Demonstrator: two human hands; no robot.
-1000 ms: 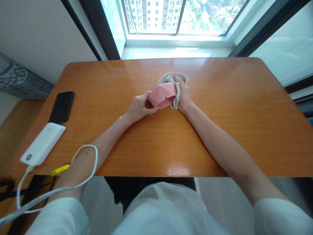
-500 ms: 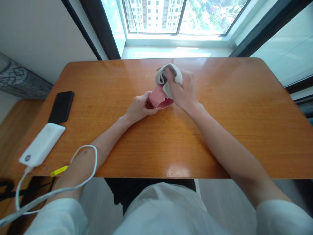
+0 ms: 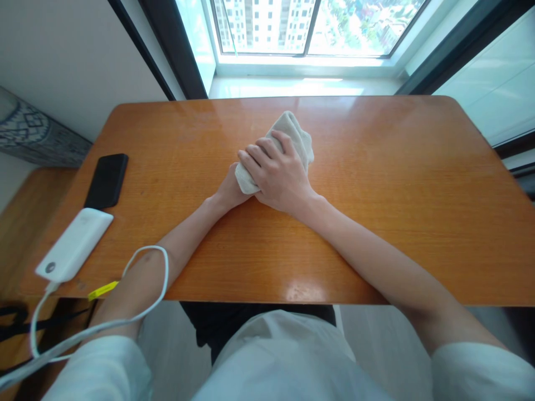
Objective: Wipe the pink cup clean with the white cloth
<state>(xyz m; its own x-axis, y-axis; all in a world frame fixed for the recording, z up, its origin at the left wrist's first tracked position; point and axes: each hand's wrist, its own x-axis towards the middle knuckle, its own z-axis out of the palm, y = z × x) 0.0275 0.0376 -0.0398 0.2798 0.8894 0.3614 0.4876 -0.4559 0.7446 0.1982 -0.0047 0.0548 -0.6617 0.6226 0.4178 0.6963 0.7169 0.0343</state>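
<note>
A pale grey-white cloth [image 3: 295, 131] is draped in the middle of the wooden table. My right hand [image 3: 280, 170] lies over it from above, palm down, with bent fingers gripping it toward the left. My left hand [image 3: 232, 188] is at the cloth's left side, its fingers hidden under the cloth and my right hand. The small pink, faceted, hollow thing that my left hand held a moment ago is covered from sight; the left hand keeps nearly the same place and pose around it.
A black phone [image 3: 106, 181] and a white power bank [image 3: 75, 245] lie at the table's left side. A white cable [image 3: 165, 273] with a yellow tag [image 3: 103, 291] loops over my left forearm. Beyond the table's [image 3: 397, 195] far edge is a window sill [image 3: 288, 87].
My right hand has turned palm down and shifted left, spreading the bunched cloth over the pink thing, which is now out of sight. The left hand stays almost in place.
</note>
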